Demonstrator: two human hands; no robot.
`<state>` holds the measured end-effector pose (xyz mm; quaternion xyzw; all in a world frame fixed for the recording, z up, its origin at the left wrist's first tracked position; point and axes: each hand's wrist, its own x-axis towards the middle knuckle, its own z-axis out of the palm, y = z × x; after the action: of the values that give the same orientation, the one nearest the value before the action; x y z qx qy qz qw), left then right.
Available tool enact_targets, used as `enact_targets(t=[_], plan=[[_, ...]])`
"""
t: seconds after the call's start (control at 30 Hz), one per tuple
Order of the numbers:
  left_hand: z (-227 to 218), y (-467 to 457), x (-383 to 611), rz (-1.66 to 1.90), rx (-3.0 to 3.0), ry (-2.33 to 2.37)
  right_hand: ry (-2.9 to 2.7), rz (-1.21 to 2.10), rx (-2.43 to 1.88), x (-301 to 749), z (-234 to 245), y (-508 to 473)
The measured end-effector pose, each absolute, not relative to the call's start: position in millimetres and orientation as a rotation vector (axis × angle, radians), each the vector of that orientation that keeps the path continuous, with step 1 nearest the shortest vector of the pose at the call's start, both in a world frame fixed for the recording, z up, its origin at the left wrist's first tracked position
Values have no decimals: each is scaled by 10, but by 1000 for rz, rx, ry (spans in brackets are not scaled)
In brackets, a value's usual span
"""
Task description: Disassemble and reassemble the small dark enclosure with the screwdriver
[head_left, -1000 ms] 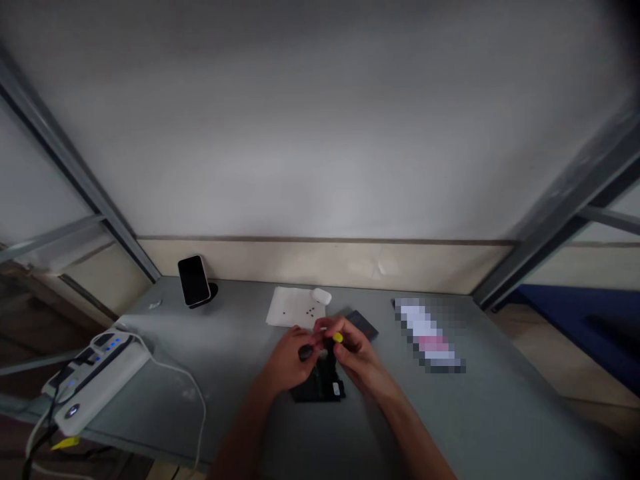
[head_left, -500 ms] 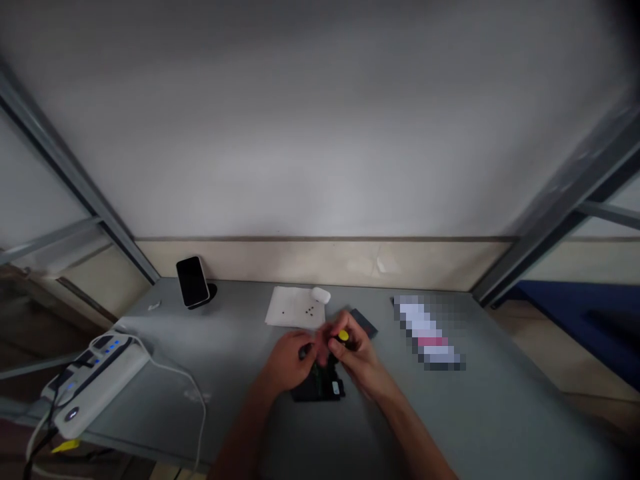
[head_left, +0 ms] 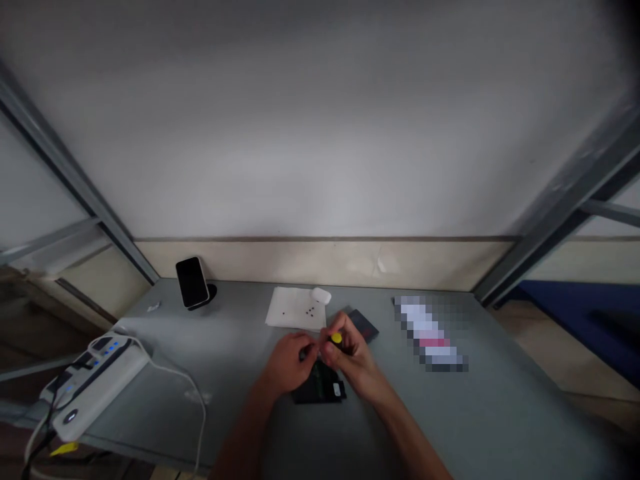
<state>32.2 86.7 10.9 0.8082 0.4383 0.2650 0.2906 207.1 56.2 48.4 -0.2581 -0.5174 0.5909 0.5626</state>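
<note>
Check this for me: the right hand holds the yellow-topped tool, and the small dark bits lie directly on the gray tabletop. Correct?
Not quite: the small dark bits lie on the white sheet, as the head view shows. The right hand does hold the yellow-topped tool.

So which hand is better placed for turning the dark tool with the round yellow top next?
Probably the right hand: it grips that tool. The left hand is left of it, by the flat black device; whether it holds anything is unclear.
</note>
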Motion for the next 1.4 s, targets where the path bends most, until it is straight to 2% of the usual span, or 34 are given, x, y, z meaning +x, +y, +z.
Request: enact_targets(t=[0.43, 0.77, 1.0, 1.23, 1.4], plan=[[140, 862, 330, 705, 2150, 1181, -1213, 1406, -648, 2080, 536, 562], [136, 875, 343, 714, 2124, 1178, -1232, 1263, -721, 2116, 553, 614], [131, 878, 352, 640, 2107, 1282, -1069, 1328, -641, 2088, 462, 632], [122, 872, 346, 727, 2098, 1229, -1291, 1327, -576, 2122, 557, 578], [110, 869, 346, 671, 2115, 1261, -1230, 1360, -608, 2083, 522, 563]])
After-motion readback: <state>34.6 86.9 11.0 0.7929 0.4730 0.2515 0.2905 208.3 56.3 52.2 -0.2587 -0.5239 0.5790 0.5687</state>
